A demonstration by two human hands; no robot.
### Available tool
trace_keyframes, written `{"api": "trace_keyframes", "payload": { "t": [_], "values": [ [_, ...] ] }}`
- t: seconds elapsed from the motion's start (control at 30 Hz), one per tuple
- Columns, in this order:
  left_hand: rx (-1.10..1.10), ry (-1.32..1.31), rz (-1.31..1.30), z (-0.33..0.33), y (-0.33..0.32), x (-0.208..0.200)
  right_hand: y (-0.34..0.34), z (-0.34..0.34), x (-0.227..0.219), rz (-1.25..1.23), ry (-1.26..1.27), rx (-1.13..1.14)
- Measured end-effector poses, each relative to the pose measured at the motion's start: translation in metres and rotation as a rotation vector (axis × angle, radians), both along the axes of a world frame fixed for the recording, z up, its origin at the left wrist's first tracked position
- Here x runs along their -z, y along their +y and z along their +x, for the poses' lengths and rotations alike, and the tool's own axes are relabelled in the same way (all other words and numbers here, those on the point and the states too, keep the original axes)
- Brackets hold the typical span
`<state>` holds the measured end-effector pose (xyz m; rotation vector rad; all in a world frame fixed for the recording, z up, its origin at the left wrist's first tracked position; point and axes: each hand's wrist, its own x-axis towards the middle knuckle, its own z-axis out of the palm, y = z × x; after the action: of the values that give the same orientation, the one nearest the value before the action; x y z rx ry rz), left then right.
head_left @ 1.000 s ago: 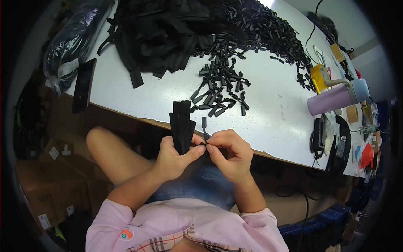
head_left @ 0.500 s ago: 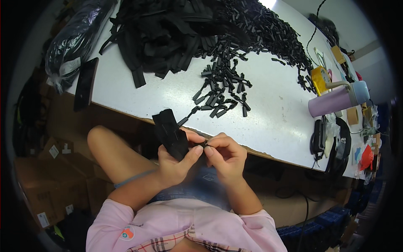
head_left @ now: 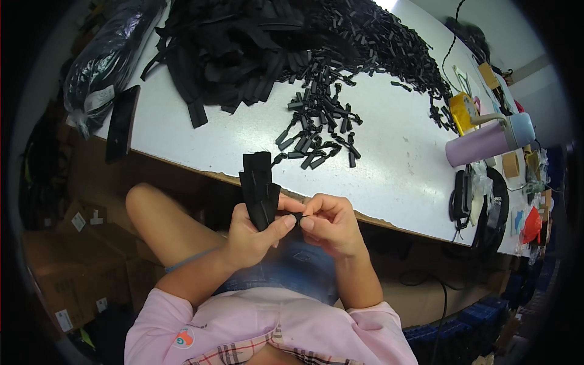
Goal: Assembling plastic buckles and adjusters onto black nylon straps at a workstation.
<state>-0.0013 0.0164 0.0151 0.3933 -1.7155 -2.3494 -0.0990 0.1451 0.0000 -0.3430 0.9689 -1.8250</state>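
Pinching one dark piece (head_left: 298, 216), mostly finger-hidden, the right hand (head_left: 333, 226) meets the left hand (head_left: 252, 237), also clutching one strip bundle (head_left: 258, 188), at the table's (head_left: 395, 158) near edge! Farther: one strip pile (head_left: 225, 61), uncountable black pulls (head_left: 316, 128); right, one bottle (head_left: 477, 145).

White tabletop (head_left: 401, 176) catches soft glare, denim lap (head_left: 286, 267) looks kinda blurry, fisheye edges bend into black.

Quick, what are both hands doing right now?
Left hand: closed, holding a bundle of black strips.
Right hand: closed, fingers pinching a small black piece.
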Motion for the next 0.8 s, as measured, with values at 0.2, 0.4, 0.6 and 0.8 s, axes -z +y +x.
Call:
{"api": "trace_keyframes", "payload": {
  "t": [0.2,0.4,0.6,0.8],
  "values": [
    [-0.031,0.035,0.019,-0.002,0.003,0.004,-0.001,-0.001,-0.003,0.006,-0.006,-0.005],
    [-0.098,0.063,-0.076,-0.002,0.006,0.005,-0.007,0.017,-0.004,0.083,0.204,0.226],
    [-0.099,0.079,-0.103,-0.002,0.007,0.006,-0.008,0.023,0.001,0.078,0.463,0.316],
    [-0.012,0.046,-0.091,0.000,-0.003,-0.001,-0.001,0.017,-0.001,0.099,0.458,0.153]
  ]
}}
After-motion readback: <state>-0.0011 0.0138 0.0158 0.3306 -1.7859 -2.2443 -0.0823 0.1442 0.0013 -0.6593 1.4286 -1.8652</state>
